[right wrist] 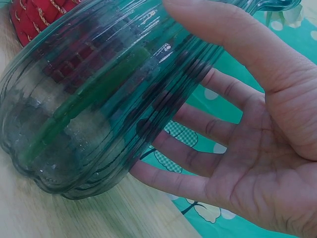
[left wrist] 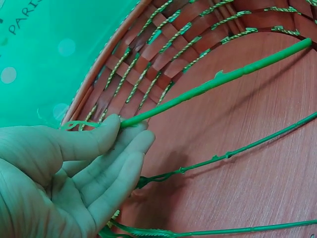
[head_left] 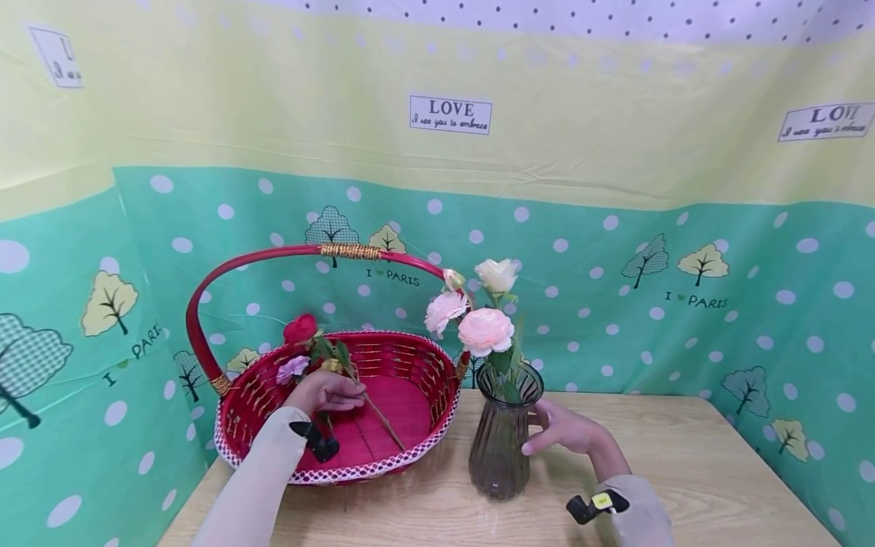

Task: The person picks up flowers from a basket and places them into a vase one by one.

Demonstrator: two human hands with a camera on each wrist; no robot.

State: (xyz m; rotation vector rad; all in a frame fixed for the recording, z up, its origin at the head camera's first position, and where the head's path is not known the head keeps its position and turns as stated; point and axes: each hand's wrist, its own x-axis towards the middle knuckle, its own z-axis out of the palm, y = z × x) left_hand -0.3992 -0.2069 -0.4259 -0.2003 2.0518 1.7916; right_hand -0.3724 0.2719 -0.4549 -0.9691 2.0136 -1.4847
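Observation:
Inside the red woven basket (head_left: 393, 395), my left hand (head_left: 326, 393) pinches a green flower stem (left wrist: 218, 79) between thumb and fingers. A red rose (head_left: 299, 329), a purple flower (head_left: 292, 370) and a yellow one (head_left: 331, 365) lie by that hand; which bloom tops the pinched stem I cannot tell. Two more thin stems lie lower in the left wrist view. My right hand (head_left: 563, 427) grips the dark ribbed glass vase (head_left: 499, 456) from its right side, thumb in front and fingers behind. Pink flowers (head_left: 486, 332) and a white flower (head_left: 497, 276) stand in the vase.
Basket and vase stand side by side on a light wooden table (head_left: 683, 471). The basket's tall arched handle (head_left: 273, 254) rises over the left arm. A patterned cloth (head_left: 601, 304) hangs behind and at both sides.

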